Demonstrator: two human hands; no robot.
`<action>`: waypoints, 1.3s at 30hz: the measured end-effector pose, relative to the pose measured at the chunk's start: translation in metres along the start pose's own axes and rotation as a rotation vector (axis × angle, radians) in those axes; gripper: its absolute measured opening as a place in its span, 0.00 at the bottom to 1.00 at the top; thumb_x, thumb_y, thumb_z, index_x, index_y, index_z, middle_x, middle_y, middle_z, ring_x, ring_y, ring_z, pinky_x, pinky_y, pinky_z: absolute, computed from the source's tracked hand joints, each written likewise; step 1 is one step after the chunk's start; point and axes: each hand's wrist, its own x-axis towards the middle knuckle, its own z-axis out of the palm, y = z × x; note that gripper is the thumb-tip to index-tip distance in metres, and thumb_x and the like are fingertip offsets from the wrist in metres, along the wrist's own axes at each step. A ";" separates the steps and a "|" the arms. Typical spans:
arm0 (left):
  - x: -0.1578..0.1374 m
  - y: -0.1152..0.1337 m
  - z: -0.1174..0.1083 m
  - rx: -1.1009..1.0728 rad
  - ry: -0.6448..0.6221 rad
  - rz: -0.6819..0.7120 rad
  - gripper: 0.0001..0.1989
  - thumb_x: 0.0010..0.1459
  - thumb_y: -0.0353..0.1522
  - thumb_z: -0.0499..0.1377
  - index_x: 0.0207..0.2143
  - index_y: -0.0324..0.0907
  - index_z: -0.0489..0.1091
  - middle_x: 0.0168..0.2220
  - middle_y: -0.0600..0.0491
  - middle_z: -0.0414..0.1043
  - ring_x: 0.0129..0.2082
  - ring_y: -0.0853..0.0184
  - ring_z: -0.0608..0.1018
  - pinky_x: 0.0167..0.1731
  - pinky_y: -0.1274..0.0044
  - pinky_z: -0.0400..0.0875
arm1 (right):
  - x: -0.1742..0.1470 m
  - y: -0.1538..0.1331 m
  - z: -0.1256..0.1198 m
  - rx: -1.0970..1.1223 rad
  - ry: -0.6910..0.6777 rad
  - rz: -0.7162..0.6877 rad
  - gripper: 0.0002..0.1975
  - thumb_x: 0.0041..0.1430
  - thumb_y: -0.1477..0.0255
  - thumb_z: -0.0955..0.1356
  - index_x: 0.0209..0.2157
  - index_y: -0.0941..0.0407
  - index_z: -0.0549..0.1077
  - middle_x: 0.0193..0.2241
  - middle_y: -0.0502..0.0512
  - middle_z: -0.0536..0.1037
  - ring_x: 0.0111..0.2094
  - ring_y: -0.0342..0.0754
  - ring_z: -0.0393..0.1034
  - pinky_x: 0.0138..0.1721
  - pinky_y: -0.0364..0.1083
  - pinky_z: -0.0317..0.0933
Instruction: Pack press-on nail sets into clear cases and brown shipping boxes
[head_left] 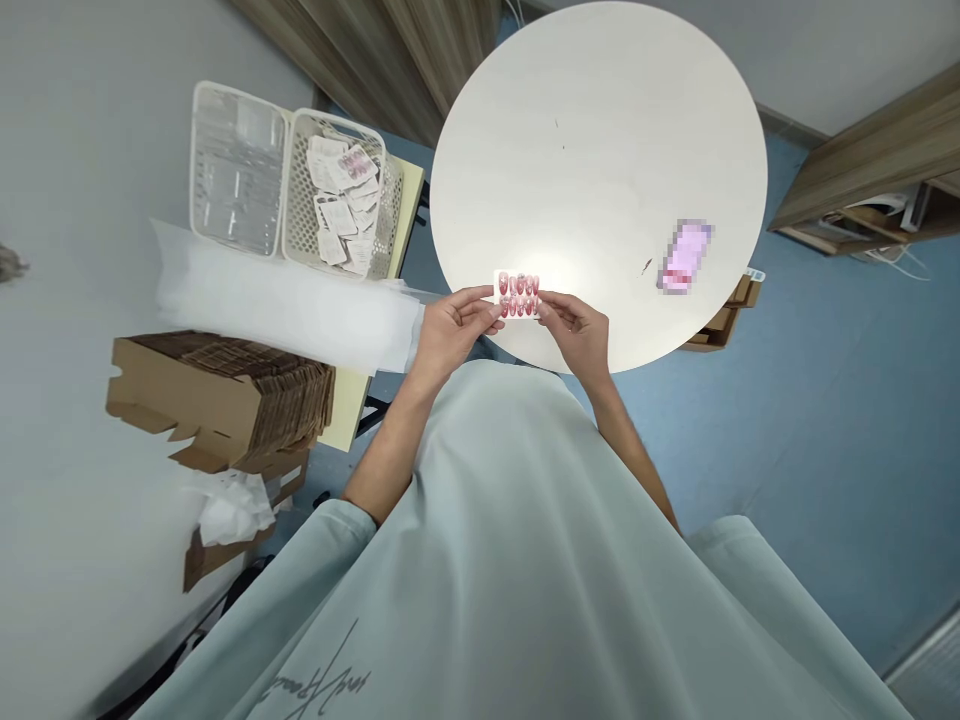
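Observation:
Between my two hands is a small white card of press-on nails (519,296), with pink and red nails set in two rows. My left hand (452,328) pinches the card's left edge between thumb and fingers. At the card's right edge, my right hand (581,332) grips the lower corner with thumb and forefinger, the other fingers curled. The card is held just over the near edge of a round white table (592,130), its nail side facing up.
A pixelated pink-purple item (685,257) lies on the table's right side. To the left stand a basket of clear plastic boxes (236,170), a basket of printed packets (345,205), white plastic sheeting (292,305) and folded cardboard boxes (217,395). Wooden shelving (870,160) stands far right.

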 end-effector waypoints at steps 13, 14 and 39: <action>0.065 -0.063 -0.054 0.404 0.074 -0.023 0.13 0.61 0.36 0.74 0.48 0.44 0.84 0.46 0.47 0.89 0.36 0.60 0.87 0.48 0.66 0.82 | 0.048 0.089 0.082 -0.014 0.065 0.293 0.25 0.59 0.48 0.81 0.46 0.51 0.79 0.41 0.54 0.88 0.41 0.50 0.86 0.55 0.55 0.83; 0.072 -0.069 -0.059 0.446 0.072 -0.037 0.11 0.61 0.34 0.73 0.46 0.43 0.84 0.48 0.46 0.89 0.37 0.59 0.87 0.50 0.65 0.81 | 0.052 0.095 0.091 -0.046 0.070 0.324 0.22 0.61 0.52 0.81 0.46 0.52 0.79 0.42 0.54 0.88 0.41 0.51 0.86 0.55 0.55 0.83; 0.116 -0.086 -0.312 0.313 0.266 0.062 0.16 0.64 0.30 0.71 0.54 0.45 0.81 0.57 0.44 0.83 0.51 0.55 0.86 0.56 0.65 0.80 | 0.069 0.022 0.247 -0.391 0.071 0.235 0.19 0.62 0.56 0.79 0.50 0.52 0.83 0.53 0.60 0.89 0.52 0.57 0.86 0.66 0.62 0.77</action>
